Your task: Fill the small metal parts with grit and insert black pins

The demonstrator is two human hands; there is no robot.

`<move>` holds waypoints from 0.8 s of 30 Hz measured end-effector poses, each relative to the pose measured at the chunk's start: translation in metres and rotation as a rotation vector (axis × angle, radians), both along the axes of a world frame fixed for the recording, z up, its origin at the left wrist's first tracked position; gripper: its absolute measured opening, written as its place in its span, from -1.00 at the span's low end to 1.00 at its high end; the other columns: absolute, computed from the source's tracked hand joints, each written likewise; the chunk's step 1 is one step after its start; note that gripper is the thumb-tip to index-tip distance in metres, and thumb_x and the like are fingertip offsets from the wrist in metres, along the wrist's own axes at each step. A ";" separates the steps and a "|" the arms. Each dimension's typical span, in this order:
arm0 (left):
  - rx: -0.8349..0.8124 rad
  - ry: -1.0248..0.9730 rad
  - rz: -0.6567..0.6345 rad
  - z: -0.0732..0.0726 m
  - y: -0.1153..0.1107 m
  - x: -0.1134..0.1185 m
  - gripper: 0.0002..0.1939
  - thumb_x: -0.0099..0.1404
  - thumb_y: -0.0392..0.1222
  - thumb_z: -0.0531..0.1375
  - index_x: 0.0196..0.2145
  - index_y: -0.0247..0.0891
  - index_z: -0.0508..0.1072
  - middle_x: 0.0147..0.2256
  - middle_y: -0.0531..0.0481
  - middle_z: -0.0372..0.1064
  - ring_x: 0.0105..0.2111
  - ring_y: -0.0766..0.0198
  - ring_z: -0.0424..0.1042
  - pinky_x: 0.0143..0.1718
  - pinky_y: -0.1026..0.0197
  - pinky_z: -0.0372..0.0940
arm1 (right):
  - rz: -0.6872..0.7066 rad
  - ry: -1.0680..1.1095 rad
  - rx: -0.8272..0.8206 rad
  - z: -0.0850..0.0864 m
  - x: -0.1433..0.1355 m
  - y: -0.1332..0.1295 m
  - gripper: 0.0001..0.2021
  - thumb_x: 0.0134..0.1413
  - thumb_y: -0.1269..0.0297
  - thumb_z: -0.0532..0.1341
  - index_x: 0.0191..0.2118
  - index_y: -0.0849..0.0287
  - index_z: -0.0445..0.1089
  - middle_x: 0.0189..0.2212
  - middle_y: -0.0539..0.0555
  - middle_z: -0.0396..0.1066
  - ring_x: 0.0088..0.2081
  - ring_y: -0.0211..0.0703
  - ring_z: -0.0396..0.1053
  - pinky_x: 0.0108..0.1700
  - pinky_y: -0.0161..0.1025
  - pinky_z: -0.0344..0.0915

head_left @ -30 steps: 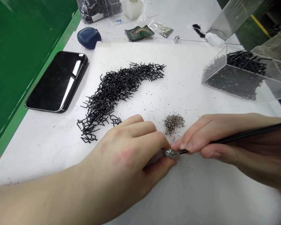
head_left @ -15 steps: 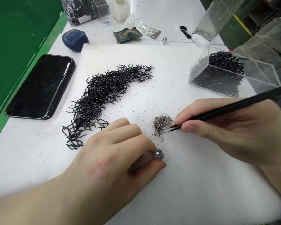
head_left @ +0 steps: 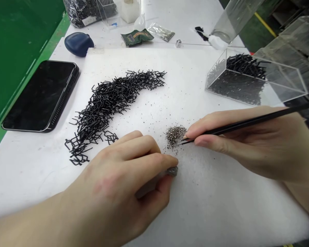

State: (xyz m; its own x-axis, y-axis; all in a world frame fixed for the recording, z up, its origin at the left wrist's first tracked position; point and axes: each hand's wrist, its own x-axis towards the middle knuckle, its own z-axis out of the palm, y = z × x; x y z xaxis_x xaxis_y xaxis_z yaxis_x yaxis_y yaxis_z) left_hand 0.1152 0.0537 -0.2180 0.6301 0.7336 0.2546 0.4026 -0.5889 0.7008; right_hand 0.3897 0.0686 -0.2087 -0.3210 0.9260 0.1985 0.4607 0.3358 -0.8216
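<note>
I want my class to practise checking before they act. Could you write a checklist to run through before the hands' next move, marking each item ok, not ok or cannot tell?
1. Left hand holds the small metal part between thumb and forefinger: ok.
2. Right hand holds the black tweezers: ok.
3. Tweezer tips are at the heap of tiny grains: ok.
4. A grain sits between the tips: cannot tell, too small.
5. All grains are gathered together: not ok, some lie scattered around.
6. Pile of bent black pieces is apart from the heap: ok.
</note>
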 end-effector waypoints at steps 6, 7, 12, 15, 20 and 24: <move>-0.006 -0.006 0.043 -0.005 -0.002 -0.002 -0.87 0.56 -0.31 0.33 -0.12 -0.13 0.69 -0.28 0.14 0.53 -0.27 0.35 0.54 -0.22 0.27 0.41 | 0.030 0.052 -0.020 -0.001 0.004 0.002 -0.90 0.33 0.29 0.59 -0.22 -0.13 0.80 -0.30 -0.12 0.81 -0.26 -0.09 0.78 -0.22 -0.20 0.70; -0.010 -0.012 0.049 -0.005 -0.002 -0.003 -0.89 0.55 -0.29 0.35 -0.10 -0.12 0.69 -0.26 0.14 0.54 -0.25 0.34 0.56 -0.20 0.28 0.42 | 0.029 0.055 -0.020 -0.001 0.003 0.002 -0.89 0.33 0.29 0.59 -0.22 -0.13 0.80 -0.30 -0.13 0.81 -0.26 -0.09 0.78 -0.22 -0.21 0.70; -0.033 -0.003 0.032 0.000 -0.001 -0.003 -0.78 0.48 -0.30 0.40 0.04 -0.16 0.71 -0.22 0.11 0.57 -0.20 0.32 0.59 -0.16 0.29 0.49 | 0.037 0.057 -0.010 -0.002 0.002 0.002 -0.91 0.31 0.27 0.60 -0.19 -0.16 0.82 -0.29 -0.11 0.81 -0.25 -0.08 0.78 -0.24 -0.20 0.70; -0.035 -0.018 -0.004 0.003 0.001 -0.002 -0.77 0.48 -0.36 0.33 0.00 -0.20 0.74 -0.25 0.08 0.58 -0.26 0.34 0.57 -0.24 0.29 0.47 | 0.023 0.060 -0.013 -0.002 0.003 0.002 -0.93 0.32 0.23 0.61 -0.21 -0.16 0.82 -0.29 -0.09 0.81 -0.25 -0.06 0.77 -0.24 -0.18 0.69; -0.009 -0.028 0.038 -0.002 -0.001 -0.004 -0.82 0.53 -0.38 0.35 -0.07 -0.17 0.74 -0.28 0.13 0.53 -0.26 0.38 0.54 -0.22 0.33 0.42 | 0.028 0.084 -0.028 0.002 0.003 0.001 -0.91 0.35 0.25 0.58 -0.23 -0.12 0.81 -0.31 -0.05 0.80 -0.29 -0.08 0.76 -0.29 -0.22 0.67; -0.004 -0.034 0.067 -0.006 -0.003 -0.004 -0.88 0.51 -0.34 0.40 -0.10 -0.15 0.73 -0.28 0.14 0.52 -0.27 0.37 0.54 -0.22 0.32 0.41 | 0.138 0.135 -0.082 0.004 0.000 -0.002 -0.90 0.36 0.32 0.56 -0.19 -0.09 0.80 -0.27 -0.01 0.81 -0.26 -0.04 0.78 -0.29 -0.25 0.69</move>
State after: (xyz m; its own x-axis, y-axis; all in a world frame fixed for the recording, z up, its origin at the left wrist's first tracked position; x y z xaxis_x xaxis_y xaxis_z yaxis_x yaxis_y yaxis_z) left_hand 0.1113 0.0510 -0.2238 0.5704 0.7752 0.2716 0.4172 -0.5583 0.7171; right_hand 0.3900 0.0663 -0.2045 -0.4214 0.8901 0.1737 0.2993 0.3173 -0.8999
